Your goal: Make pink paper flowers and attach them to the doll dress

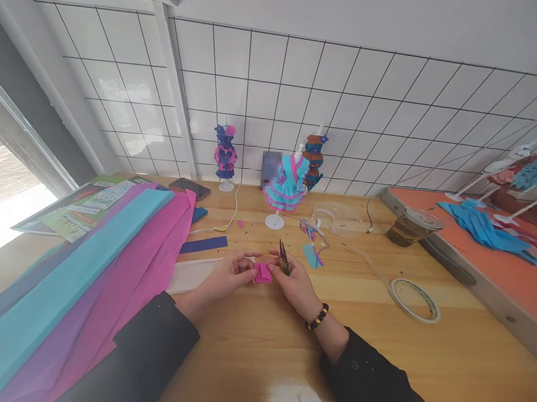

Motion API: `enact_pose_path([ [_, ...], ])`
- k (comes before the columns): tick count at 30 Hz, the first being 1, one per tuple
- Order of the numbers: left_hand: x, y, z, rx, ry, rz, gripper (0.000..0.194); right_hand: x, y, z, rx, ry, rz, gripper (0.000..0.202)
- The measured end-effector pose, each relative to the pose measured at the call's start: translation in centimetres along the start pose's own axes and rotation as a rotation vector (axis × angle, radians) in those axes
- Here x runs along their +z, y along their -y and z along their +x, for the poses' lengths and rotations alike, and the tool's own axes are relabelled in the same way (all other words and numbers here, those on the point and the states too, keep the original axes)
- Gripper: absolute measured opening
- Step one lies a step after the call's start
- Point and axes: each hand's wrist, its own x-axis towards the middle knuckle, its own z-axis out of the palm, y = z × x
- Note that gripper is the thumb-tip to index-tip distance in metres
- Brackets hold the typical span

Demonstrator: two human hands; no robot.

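A small folded piece of bright pink paper (263, 273) is pinched between both hands above the table's middle. My left hand (233, 274) is closed on its left edge with thumb and fingers. On the other edge, my right hand (293, 282) grips it and also holds a pair of scissors (283, 256), whose dark blades point up and away. The scissors' handles are mostly hidden in the palm. Beyond the hands stands a small dress form in a turquoise paper dress (287, 184) with pink trim. Turquoise and purple paper scraps (313, 255) lie right of the scissors.
Long sheets of coloured paper (105, 262) cover the table's left side. A dark blue strip (204, 244) lies near my left hand. Rolls of tape (415, 300) and a lidded cup (414, 226) are at right. Two more dressed forms (225, 154) stand by the tiled wall.
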Motion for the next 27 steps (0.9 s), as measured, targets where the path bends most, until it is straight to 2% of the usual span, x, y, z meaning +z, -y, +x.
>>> enact_pose_path([
  [4,0.2,0.3,0.0,-0.015,0.002,0.011,0.052,0.2,0.6,-0.3,-0.031,0.001,-0.010,0.037],
  [8,0.2,0.4,0.1,-0.011,-0.023,0.088,0.049,0.5,0.8,-0.6,-0.042,0.035,0.011,0.035],
  [11,0.1,0.5,0.3,-0.010,-0.053,0.077,0.047,0.5,0.5,-0.5,-0.044,0.016,0.039,0.034],
  [15,-0.4,1.0,0.7,0.020,-0.151,0.013,0.043,0.3,0.4,-0.4,-0.033,-0.034,0.029,0.034],
  [19,-0.8,1.5,1.1,0.040,-0.238,-0.057,0.042,0.9,0.5,-0.8,-0.036,0.037,-0.034,0.037],
  [23,-0.6,1.5,1.0,0.033,-0.237,-0.125,0.042,1.7,0.5,-1.2,-0.086,0.080,-0.041,0.038],
  [27,-0.4,1.6,1.0,0.035,-0.222,-0.146,0.044,1.7,0.5,-1.1,-0.061,0.041,-0.037,0.033],
])
